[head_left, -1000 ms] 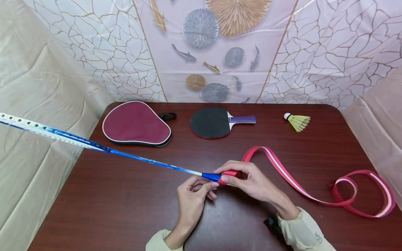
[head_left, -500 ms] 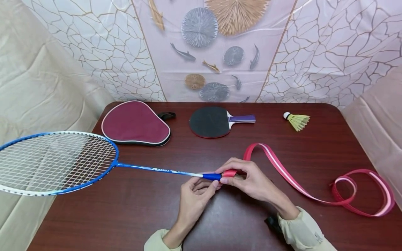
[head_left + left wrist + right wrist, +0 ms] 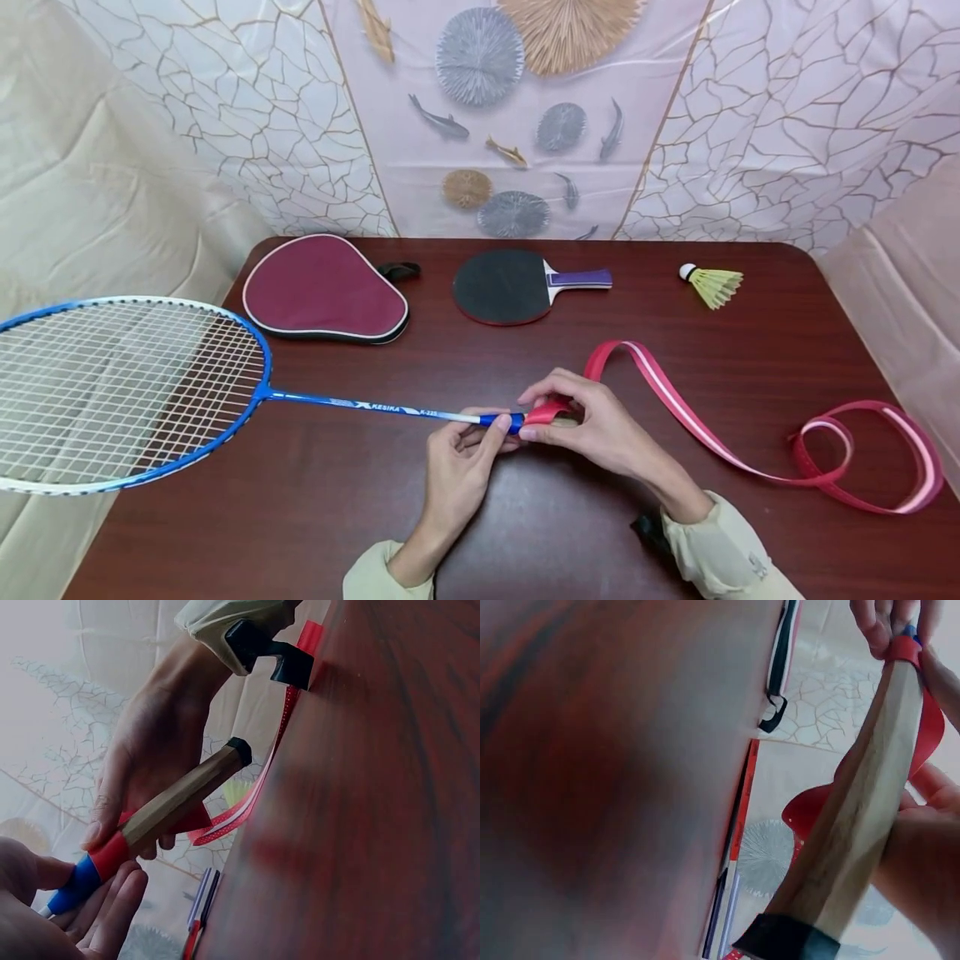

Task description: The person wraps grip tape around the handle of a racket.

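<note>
Above the table [image 3: 300,500], the left hand [image 3: 457,473] pinches the blue cone [image 3: 493,421] of the badminton racket [image 3: 315,400], presumably to steady it, while the right hand [image 3: 596,421] pinches red grip tape [image 3: 669,402] (its slack trails right) at the wooden handle [image 3: 859,795], likely to hold it snug.

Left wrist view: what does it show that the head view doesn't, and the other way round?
Only the left wrist view shows the black end cap on the racket's wooden handle.

Only the head view shows the racket's strung head and the maroon case.

Both show the left hand, the right hand, the blue cone, the red tape, the paddle and the shuttlecock, though the left wrist view catches the last two only partly.
</note>
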{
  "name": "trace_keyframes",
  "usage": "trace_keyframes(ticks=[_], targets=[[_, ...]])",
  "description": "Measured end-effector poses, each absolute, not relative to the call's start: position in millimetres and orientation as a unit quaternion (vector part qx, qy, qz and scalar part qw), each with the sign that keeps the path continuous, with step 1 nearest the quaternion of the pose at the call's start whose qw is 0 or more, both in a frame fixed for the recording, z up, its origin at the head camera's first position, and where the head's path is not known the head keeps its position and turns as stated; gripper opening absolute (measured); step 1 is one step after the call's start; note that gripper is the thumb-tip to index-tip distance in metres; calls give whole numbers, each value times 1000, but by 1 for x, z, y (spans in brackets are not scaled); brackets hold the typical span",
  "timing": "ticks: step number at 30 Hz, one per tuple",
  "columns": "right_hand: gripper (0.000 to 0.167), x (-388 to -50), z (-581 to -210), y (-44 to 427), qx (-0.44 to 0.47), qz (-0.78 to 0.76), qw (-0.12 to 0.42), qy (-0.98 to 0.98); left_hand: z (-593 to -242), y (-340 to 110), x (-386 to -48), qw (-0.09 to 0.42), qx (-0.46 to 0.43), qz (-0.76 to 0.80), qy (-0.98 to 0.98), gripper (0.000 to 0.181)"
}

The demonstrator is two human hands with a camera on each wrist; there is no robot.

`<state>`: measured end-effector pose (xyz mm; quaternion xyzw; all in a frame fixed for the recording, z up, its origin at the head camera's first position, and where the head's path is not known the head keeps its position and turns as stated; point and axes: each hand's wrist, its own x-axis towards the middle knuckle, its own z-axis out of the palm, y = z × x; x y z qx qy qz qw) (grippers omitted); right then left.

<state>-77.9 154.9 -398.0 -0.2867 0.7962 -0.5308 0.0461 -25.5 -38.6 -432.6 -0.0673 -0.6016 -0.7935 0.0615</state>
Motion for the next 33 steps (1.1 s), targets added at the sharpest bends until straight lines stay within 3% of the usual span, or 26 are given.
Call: trace_keyframes(ticks=[8, 14, 20, 33], targets=[[26, -79, -388, 165, -289, -507, 43, 811, -429, -41, -27, 74, -70, -797, -596, 19], [25, -79, -383, 161, -354, -506, -38, 786, -429, -40, -26, 66, -77, -789, -606, 17], [25, -79, -390, 156, -331, -496, -80, 799, -431, -38, -25, 53, -85, -786, -610, 14], [15, -78, -401, 152, -252, -495, 13, 831, -432, -43, -26, 27, -119, -781, -612, 17]])
